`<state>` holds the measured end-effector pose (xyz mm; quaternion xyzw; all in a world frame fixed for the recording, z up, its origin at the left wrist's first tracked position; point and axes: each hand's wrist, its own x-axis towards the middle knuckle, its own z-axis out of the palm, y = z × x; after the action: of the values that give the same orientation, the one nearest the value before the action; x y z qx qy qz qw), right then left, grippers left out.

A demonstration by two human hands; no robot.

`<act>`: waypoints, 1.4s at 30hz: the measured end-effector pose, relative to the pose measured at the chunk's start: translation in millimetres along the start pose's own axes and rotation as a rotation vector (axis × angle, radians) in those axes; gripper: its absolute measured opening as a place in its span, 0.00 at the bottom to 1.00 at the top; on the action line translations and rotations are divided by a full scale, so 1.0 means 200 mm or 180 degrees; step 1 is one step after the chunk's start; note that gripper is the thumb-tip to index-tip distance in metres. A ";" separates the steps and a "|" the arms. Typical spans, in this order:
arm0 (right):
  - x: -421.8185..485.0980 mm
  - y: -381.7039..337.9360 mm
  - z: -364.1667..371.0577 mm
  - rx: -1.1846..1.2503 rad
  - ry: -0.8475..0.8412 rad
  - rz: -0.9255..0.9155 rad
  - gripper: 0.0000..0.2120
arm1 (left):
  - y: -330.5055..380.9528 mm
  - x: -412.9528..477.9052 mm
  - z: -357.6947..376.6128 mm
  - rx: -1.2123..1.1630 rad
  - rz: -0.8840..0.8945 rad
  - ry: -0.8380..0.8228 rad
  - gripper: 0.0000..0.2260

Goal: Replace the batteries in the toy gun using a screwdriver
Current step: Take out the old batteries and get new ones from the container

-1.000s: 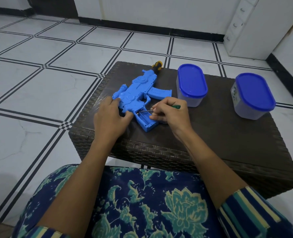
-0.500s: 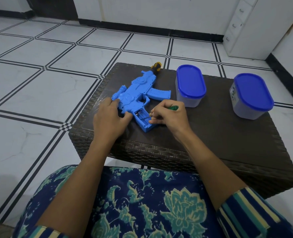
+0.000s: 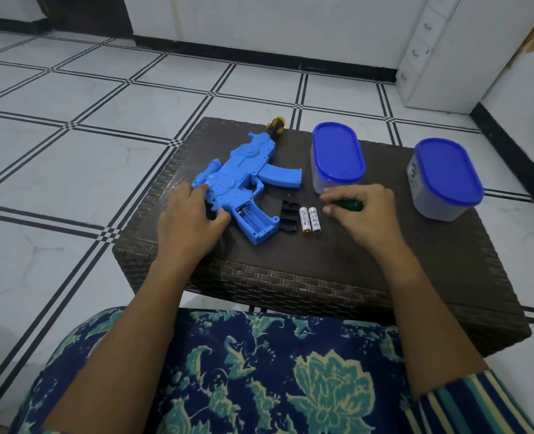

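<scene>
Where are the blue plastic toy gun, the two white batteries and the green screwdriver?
blue plastic toy gun (image 3: 228,180), head view, body centre.
two white batteries (image 3: 304,219), head view, left battery.
green screwdriver (image 3: 350,204), head view, handle.

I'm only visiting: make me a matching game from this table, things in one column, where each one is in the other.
Things: 1 screwdriver; 2 batteries; 3 black ridged piece; 4 left hand.
Places: a between toy gun and batteries; b resting on the toy gun; c in the right hand; d side by side on the table.
Pairs: 1-c, 2-d, 3-a, 4-b.
</scene>
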<state>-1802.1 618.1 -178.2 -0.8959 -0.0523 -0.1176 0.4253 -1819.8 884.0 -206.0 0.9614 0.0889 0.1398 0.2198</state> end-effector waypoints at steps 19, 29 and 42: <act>-0.08 -0.22 0.24 -0.0406 -0.0630 -0.0924 0.18 | -0.01 0.00 0.00 0.0119 -0.0001 -0.0178 0.28; -0.10 -0.19 0.48 -0.0677 -0.0687 -0.1359 0.23 | 0.00 0.01 -0.01 0.0073 0.0392 0.0302 0.27; -0.11 -0.18 0.51 -0.0308 -0.0427 -0.1591 0.21 | -0.03 0.01 -0.03 0.0133 0.0669 0.0715 0.25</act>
<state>-1813.8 719.6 -219.6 -0.8802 -0.2944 -0.1617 0.3352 -1820.1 891.5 -203.7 0.9481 0.0147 0.2668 0.1727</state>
